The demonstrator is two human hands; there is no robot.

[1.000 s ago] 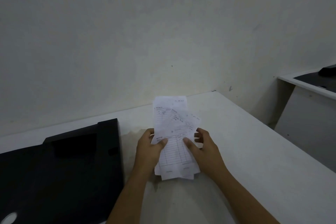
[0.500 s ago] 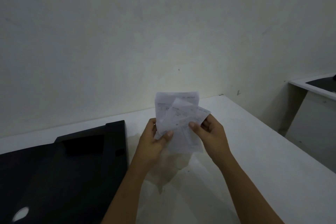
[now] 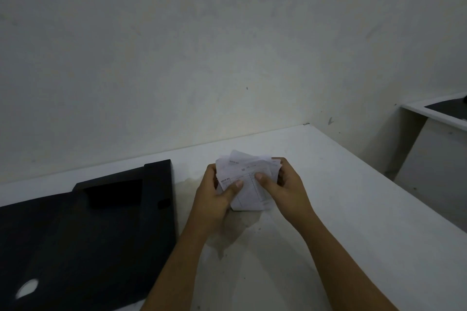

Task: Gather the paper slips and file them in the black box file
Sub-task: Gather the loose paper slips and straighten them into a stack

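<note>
Above the desk (image 3: 353, 209), beside the black box file (image 3: 101, 222), left hand (image 3: 214, 199) and right hand (image 3: 285, 189) both pinch the paper slips (image 3: 249, 184), thumbs on top.

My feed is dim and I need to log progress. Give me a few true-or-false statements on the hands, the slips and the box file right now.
1. Both hands grip the white printed paper slips. True: left hand, right hand.
2. The slips already lie inside the black box file. False: they are held above the white table.
3. The box file lies to the left of the hands. True.
4. The slips form one neat, squared stack. False: their corners fan out unevenly.
</note>
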